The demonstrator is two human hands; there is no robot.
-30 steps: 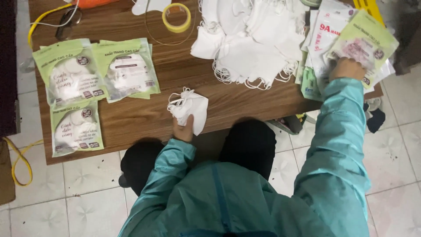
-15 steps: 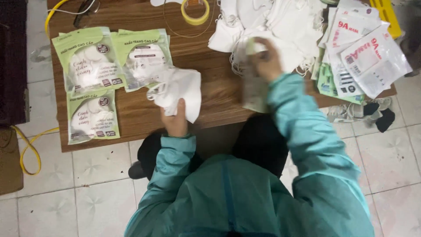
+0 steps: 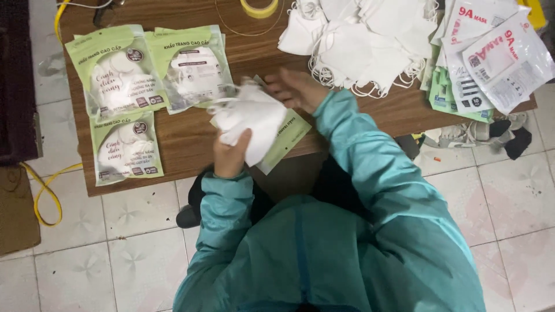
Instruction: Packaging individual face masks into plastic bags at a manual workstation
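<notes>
From the head view, the left hand (image 3: 231,155) is gripping a stack of white masks (image 3: 250,120) at the desk's (image 3: 191,138) near edge, over a green-and-clear pouch (image 3: 286,140) overhanging that edge. The right hand (image 3: 298,89) is lying open-fingered just behind the stack. Three filled green pouches (image 3: 124,98) are lying at the left end; loose masks (image 3: 370,43) are crowding the far edge, leaving bare wood between.

head view, steeply downward, table (image 3: 191,138) near
</notes>
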